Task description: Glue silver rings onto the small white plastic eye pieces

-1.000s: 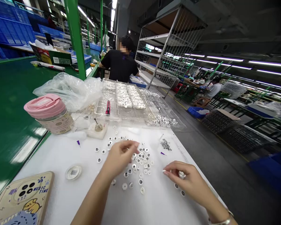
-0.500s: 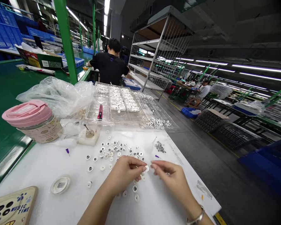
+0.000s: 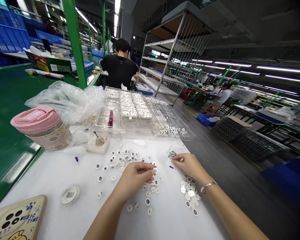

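My left hand (image 3: 137,175) pinches a small white ring-shaped disc (image 3: 155,170) between thumb and fingertips, just above the white work surface (image 3: 85,213). At the near edge of a little heap of small metal parts (image 3: 172,154) is my right hand (image 3: 191,166), its thumb and forefinger closed together; whatever is between them is too small to make out. Loose white discs (image 3: 118,163), some with dark centres, lie scattered around and beyond my left hand. Another cluster of white discs (image 3: 190,193) sits below my right wrist. A purple dispensing needle tip (image 3: 172,167) lies near my right fingertips.
Behind the work surface, clear compartment trays (image 3: 150,125) hold white discs and a red cutter knife (image 3: 110,118). On the left are a pink-lidded cup (image 3: 50,138), a plastic bag (image 3: 67,100), a phone (image 3: 17,218) and a round clear dish (image 3: 69,194). A person (image 3: 120,66) sits ahead beside a wire rack (image 3: 165,63).
My right hand has moved away from the left, forward and right to the metal heap, uncovering the right-hand disc cluster. My left hand still holds the white disc. The view has shifted slightly.
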Available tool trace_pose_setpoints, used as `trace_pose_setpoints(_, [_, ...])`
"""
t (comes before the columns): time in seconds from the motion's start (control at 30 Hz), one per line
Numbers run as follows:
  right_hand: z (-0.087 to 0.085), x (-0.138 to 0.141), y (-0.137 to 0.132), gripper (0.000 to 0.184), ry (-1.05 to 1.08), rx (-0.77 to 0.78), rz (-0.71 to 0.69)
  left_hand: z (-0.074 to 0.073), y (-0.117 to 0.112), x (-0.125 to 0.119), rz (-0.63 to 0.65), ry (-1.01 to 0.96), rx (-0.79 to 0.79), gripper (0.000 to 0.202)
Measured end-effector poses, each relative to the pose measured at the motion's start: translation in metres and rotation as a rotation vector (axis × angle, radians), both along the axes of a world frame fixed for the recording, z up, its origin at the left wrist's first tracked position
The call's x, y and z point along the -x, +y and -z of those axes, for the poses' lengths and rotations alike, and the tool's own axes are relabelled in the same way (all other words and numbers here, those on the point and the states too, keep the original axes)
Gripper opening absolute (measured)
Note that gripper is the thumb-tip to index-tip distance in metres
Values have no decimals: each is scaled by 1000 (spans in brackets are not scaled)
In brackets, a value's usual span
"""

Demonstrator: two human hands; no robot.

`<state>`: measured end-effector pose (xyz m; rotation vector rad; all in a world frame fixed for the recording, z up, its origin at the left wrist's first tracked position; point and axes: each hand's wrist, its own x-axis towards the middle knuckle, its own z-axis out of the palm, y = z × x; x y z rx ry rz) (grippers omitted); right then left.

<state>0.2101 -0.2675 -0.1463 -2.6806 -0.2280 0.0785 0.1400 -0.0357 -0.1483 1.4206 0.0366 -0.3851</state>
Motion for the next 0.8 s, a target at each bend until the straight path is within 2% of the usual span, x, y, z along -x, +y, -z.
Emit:
trace_pose_setpoints(0.13, [-6,-6,-3,17,31,-21,-63,-1,0,-1,-37,34,37,28])
trace_pose_setpoints(0.27, [-10,-1,-4,22,30,-125,-28,-5,0,-1,-82,104,157,29])
trace_pose_setpoints(0.33, [-12,8,3,29,45,-304,-20,-5,0,-1,-109,133,228,31])
trace_pose_setpoints(0.4, [-15,20,15,31,70,-591,-35,-3,-1,-2,-134,151,281,32])
trace_pose_setpoints(0.47, [-16,31,31,24,89,-843,-74,-1,-1,-2,-153,159,323,32])
trace_pose_setpoints(0.53, [-15,38,46,16,117,-1006,-134,0,-2,-2,-160,152,357,30])
trace_pose_setpoints(0.67, [-7,41,62,12,197,-1199,-161,0,-4,0,-112,133,396,28])
trace_pose_setpoints(0.8, [2,42,64,11,198,-1223,-112,-2,-5,2,-115,134,387,28])
